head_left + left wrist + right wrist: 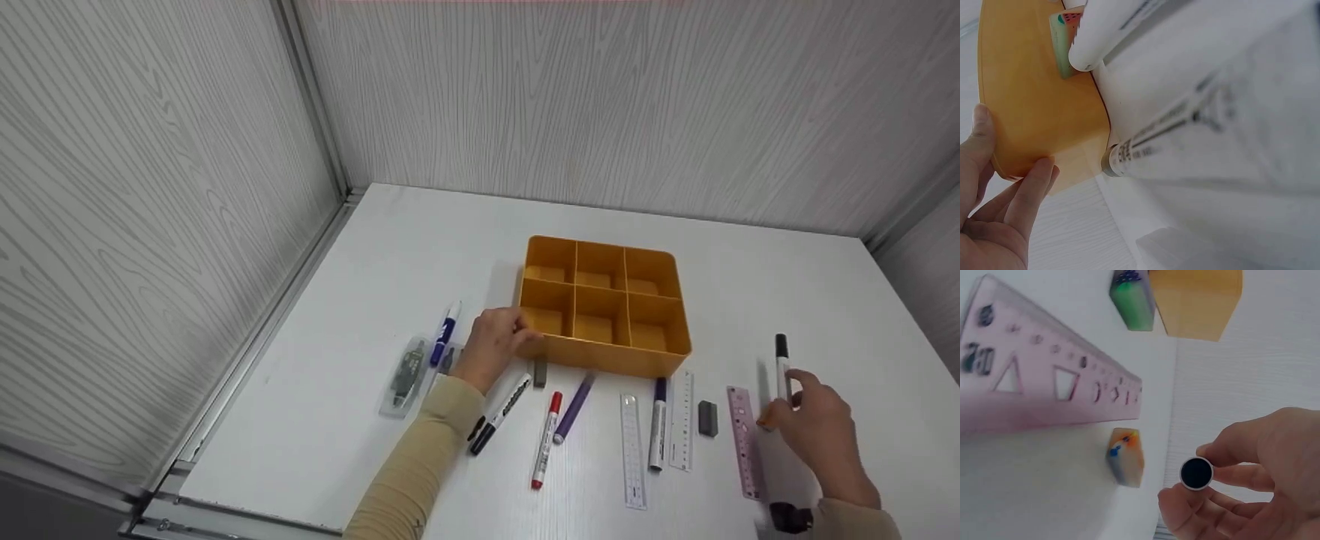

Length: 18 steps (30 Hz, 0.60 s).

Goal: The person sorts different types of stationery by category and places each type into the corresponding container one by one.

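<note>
My left hand (491, 343) pinches the front left corner of a yellow six-compartment organizer box (600, 351). In the left wrist view, the thumb and fingers lie on either side of the box wall (1044, 112). Over at the right, my right hand (817, 424) pinches a white marker (782, 352) with a black cap, held upright. The right wrist view looks at the marker end-on (1196, 473). Close by are a small orange-patterned eraser (1126, 458), partly hidden by the hand in the head view, and a pink ruler (744, 442).
Before the box lie a red marker (547, 442), a purple marker (574, 409), a black-capped marker (501, 415), clear rulers (633, 451) and a dark eraser (707, 418). Left of my left arm are a blue marker (446, 334) and a packaged correction tape (406, 379).
</note>
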Each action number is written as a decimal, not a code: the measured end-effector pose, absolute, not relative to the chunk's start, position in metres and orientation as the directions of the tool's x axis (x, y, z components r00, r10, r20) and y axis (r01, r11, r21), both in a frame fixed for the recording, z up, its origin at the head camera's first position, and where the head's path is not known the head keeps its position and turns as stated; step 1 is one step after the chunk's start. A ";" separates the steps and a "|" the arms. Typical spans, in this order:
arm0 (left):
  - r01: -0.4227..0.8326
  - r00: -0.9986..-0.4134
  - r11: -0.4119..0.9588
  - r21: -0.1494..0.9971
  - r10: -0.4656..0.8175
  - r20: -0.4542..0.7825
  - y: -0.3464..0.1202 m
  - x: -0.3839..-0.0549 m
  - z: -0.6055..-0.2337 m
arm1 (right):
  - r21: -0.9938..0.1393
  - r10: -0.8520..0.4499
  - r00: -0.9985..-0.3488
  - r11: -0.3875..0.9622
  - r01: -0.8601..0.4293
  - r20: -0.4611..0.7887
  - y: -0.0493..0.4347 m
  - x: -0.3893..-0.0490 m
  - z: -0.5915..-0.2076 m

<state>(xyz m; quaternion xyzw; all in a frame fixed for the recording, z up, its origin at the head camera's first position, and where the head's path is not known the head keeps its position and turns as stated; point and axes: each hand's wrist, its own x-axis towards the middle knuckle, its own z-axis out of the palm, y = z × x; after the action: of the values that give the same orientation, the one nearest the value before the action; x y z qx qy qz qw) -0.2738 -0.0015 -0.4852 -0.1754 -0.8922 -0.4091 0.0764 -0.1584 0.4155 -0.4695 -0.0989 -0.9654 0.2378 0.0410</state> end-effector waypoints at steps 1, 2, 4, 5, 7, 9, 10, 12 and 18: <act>0.375 -0.927 0.609 0.699 0.250 0.280 -0.001 -0.274 -0.485 | -0.471 0.180 -0.981 0.873 0.129 0.065 0.411 -0.159 -0.466; 0.375 -0.927 0.616 0.693 0.249 0.280 0.000 -0.274 -0.485 | -0.482 0.148 -0.985 0.872 0.086 0.092 0.406 -0.160 -0.462; 0.374 -0.927 0.628 0.683 0.246 0.282 0.001 -0.274 -0.485 | -0.495 0.093 -0.985 0.869 0.010 0.144 0.396 -0.163 -0.454; 0.372 -0.928 0.634 0.678 0.243 0.282 0.001 -0.274 -0.485 | -0.501 0.072 -0.984 0.865 -0.018 0.161 0.390 -0.164 -0.450; 0.370 -0.929 0.636 0.677 0.241 0.282 0.001 -0.274 -0.485 | -0.525 0.047 -0.988 0.850 -0.039 0.150 0.380 -0.167 -0.441; 0.372 -0.928 0.634 0.678 0.239 0.286 0.001 -0.274 -0.485 | -0.534 0.028 -0.992 0.845 -0.041 0.120 0.370 -0.170 -0.433; 0.373 -0.928 0.632 0.679 0.238 0.287 0.001 -0.274 -0.485 | -0.534 0.019 -0.995 0.845 -0.037 0.100 0.366 -0.171 -0.430; 0.372 -0.928 0.628 0.683 0.237 0.288 0.001 -0.274 -0.486 | -0.531 -0.002 -0.998 0.846 -0.039 0.069 0.358 -0.174 -0.425; 0.358 -0.934 0.612 0.705 0.237 0.268 0.000 -0.275 -0.485 | -0.527 -0.076 -0.995 0.845 -0.095 0.057 0.339 -0.185 -0.417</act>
<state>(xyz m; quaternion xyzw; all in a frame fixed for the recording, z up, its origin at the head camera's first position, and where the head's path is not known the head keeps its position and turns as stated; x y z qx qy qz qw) -0.2750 0.0002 -0.4853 -0.1661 -0.8947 -0.4079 0.0739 -0.1847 0.3392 -0.4171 0.0445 -0.9603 0.2750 0.0168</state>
